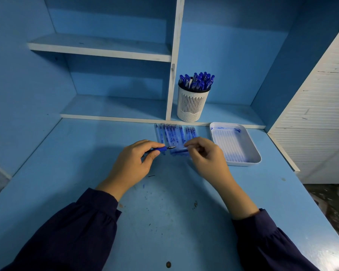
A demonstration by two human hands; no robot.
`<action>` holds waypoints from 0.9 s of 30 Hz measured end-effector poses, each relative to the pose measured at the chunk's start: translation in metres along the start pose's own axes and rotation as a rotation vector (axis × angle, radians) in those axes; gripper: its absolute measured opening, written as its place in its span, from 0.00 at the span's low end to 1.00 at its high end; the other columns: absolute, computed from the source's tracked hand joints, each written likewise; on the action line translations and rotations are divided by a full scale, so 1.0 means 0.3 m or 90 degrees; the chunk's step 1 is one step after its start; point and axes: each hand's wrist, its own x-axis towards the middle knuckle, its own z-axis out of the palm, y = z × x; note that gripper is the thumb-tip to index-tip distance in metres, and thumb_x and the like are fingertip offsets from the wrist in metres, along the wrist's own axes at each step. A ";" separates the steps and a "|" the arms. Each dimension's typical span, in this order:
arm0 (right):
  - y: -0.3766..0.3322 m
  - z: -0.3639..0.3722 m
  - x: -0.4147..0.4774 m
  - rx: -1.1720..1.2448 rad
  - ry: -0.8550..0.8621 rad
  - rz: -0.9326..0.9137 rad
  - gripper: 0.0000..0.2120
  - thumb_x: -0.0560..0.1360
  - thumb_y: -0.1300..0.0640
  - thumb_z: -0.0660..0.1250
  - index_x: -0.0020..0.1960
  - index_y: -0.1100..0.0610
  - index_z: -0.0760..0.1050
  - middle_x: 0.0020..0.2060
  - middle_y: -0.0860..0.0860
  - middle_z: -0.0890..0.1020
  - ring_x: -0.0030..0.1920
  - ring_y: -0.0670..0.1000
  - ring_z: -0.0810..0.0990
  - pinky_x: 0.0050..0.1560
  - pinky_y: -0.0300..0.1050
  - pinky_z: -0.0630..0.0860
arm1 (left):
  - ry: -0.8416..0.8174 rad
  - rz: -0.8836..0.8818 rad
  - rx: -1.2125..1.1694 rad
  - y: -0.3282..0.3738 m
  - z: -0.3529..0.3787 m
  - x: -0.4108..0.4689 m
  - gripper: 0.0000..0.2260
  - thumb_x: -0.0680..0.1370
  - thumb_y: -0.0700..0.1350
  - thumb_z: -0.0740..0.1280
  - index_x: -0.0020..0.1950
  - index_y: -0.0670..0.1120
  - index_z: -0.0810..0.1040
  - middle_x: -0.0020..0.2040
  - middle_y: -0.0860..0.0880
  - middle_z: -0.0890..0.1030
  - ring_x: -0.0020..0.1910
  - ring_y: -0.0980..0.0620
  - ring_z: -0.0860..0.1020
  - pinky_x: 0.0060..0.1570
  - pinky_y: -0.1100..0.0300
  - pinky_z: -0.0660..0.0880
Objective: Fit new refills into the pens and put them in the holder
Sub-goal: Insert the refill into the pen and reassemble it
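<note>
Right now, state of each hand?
Left hand: holds a blue pen.
Right hand: fingers curled above the refills; hold cannot be told.

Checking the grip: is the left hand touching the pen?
Touching. The head view shows the left hand pinching the pen between thumb and fingers.

We see a slim blue plastic pen [160, 149] gripped in the left hand [134, 163], lying level, its dark metal tip pointing to 3 o'clock. At its 12 o'clock a row of translucent blue-stained refill tubes [171, 133] lies side by side on the desk [164, 212], each running 12 to 6. Farther off at 1 o'clock stands an upright white slotted cylindrical holder [192, 106], packed with blue-capped pens [197, 81].
</note>
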 end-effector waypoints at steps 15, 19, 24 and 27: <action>-0.026 0.032 -0.026 0.026 -0.065 -0.047 0.03 0.77 0.61 0.67 0.46 0.58 0.80 0.35 0.45 0.79 0.35 0.43 0.74 0.40 0.33 0.71 | -0.001 0.054 -0.004 0.015 0.001 0.003 0.10 0.78 0.35 0.70 0.57 0.46 0.84 0.48 0.56 0.83 0.48 0.61 0.79 0.50 0.68 0.75; -0.034 0.024 -0.036 0.055 -0.065 -0.044 0.03 0.77 0.61 0.68 0.48 0.59 0.81 0.32 0.41 0.77 0.33 0.42 0.74 0.39 0.30 0.69 | 0.018 0.059 -0.051 0.020 -0.002 0.002 0.11 0.77 0.34 0.71 0.57 0.45 0.85 0.48 0.55 0.84 0.48 0.57 0.82 0.50 0.65 0.77; -0.037 0.024 -0.046 0.053 -0.054 -0.065 0.02 0.76 0.61 0.69 0.46 0.57 0.81 0.35 0.44 0.80 0.35 0.42 0.75 0.40 0.31 0.70 | 0.031 0.065 -0.057 0.019 0.002 0.001 0.13 0.76 0.32 0.72 0.56 0.46 0.85 0.47 0.56 0.84 0.46 0.58 0.82 0.48 0.65 0.78; -0.033 0.023 -0.047 0.035 -0.058 -0.071 0.02 0.76 0.61 0.70 0.47 0.57 0.81 0.37 0.44 0.81 0.36 0.45 0.77 0.42 0.36 0.74 | 0.032 0.064 -0.050 0.014 0.004 0.000 0.12 0.75 0.32 0.72 0.54 0.45 0.85 0.47 0.56 0.84 0.46 0.59 0.82 0.48 0.64 0.79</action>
